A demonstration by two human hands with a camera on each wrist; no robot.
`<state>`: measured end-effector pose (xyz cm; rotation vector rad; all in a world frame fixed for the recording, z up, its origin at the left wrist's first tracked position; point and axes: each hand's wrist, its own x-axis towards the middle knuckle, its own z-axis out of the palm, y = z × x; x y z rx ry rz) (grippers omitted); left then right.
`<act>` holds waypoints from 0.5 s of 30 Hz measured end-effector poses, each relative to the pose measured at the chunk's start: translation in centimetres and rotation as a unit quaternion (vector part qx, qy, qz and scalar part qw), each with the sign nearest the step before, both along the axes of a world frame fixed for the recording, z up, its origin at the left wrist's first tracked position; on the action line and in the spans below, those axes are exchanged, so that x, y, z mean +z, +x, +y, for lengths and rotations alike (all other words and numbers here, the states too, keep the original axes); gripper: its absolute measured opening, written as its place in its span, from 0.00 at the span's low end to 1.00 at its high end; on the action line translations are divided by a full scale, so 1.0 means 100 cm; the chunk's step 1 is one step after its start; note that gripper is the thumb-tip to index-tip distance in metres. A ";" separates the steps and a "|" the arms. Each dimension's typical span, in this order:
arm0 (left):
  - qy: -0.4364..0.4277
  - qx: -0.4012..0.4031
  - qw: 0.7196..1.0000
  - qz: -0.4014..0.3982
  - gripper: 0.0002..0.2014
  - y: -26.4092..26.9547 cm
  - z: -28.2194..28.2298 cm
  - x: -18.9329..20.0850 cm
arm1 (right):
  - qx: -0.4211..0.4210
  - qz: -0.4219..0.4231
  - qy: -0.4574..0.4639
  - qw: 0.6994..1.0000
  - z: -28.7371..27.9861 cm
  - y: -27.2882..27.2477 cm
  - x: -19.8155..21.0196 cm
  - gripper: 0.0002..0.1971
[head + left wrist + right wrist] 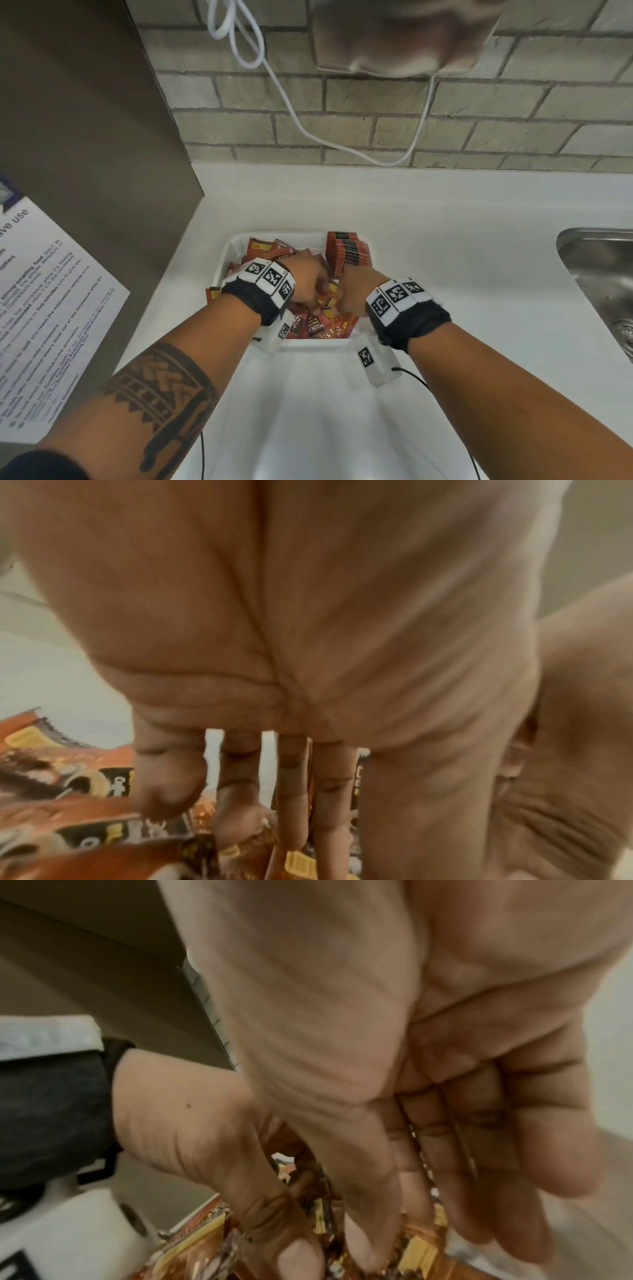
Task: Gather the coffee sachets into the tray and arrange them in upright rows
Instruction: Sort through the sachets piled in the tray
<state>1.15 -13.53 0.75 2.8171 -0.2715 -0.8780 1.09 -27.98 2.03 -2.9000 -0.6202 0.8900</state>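
Observation:
A white tray [236,245] sits on the counter and holds red-orange coffee sachets. A row of upright sachets [347,253] stands at its back right corner. Loose sachets [322,327] lie in a jumble across the rest. My left hand [310,286] and right hand [354,291] meet over the middle of the tray, fingers pointing down into the pile. In the right wrist view my right hand [407,1229] pinches a small bunch of sachets between thumb and fingers, and the left thumb [294,1256] presses against the same bunch. The left fingers [240,791] reach down among blurred sachets [85,818].
A steel sink [599,267] is sunk into the white counter [445,240] to the right. A brick wall with a hanging white cable [308,130] runs behind the tray. A brown panel with a paper notice [44,308] stands on the left.

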 end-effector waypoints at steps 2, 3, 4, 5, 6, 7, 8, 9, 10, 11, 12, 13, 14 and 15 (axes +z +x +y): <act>0.017 -0.025 0.999 -0.016 0.26 -0.003 -0.004 -0.002 | 0.013 -0.001 -0.038 0.999 0.004 -0.001 -0.002 0.12; 0.021 -0.027 0.999 -0.019 0.26 -0.003 -0.004 -0.002 | 0.015 -0.005 -0.047 0.999 0.006 -0.002 -0.002 0.12; 0.025 -0.026 0.999 -0.019 0.25 -0.003 -0.005 -0.002 | 0.015 -0.009 -0.053 0.998 0.007 -0.001 -0.003 0.12; 0.030 -0.026 0.999 -0.019 0.25 -0.003 -0.006 -0.002 | 0.016 -0.013 -0.058 0.998 0.009 0.000 -0.004 0.12; 0.034 -0.026 0.999 -0.021 0.25 -0.002 -0.006 -0.002 | 0.017 -0.014 -0.063 0.998 0.011 0.000 -0.005 0.11; 0.036 -0.024 0.999 -0.022 0.26 -0.002 -0.007 -0.002 | 0.017 -0.012 -0.069 0.997 0.012 0.000 -0.005 0.11; 0.036 -0.022 0.999 -0.021 0.28 -0.001 -0.007 -0.001 | 0.016 -0.009 -0.075 0.997 0.014 0.001 -0.006 0.11; 0.035 -0.021 0.999 -0.018 0.29 0.000 -0.009 -0.001 | 0.017 -0.009 -0.077 0.997 0.015 0.001 -0.005 0.12; 0.034 -0.022 0.999 -0.016 0.31 0.000 -0.010 0.000 | 0.017 -0.009 -0.078 0.997 0.016 0.001 -0.006 0.12; 0.035 -0.023 0.999 -0.015 0.32 0.001 -0.011 0.001 | 0.017 -0.008 -0.081 0.997 0.017 0.001 -0.006 0.12; 0.034 -0.023 0.999 -0.016 0.33 0.002 -0.013 0.002 | 0.018 -0.004 -0.085 0.996 0.017 0.002 -0.006 0.13; 0.031 -0.022 0.999 -0.016 0.34 0.002 -0.013 0.003 | 0.017 0.001 -0.089 0.996 0.017 0.002 -0.006 0.13; 0.027 -0.021 0.999 -0.015 0.35 0.003 -0.014 0.004 | 0.013 0.005 -0.090 0.996 0.017 0.002 -0.007 0.14; 0.020 -0.017 1.000 -0.013 0.35 0.004 -0.014 0.004 | 0.007 0.007 -0.087 0.996 0.017 0.003 -0.009 0.15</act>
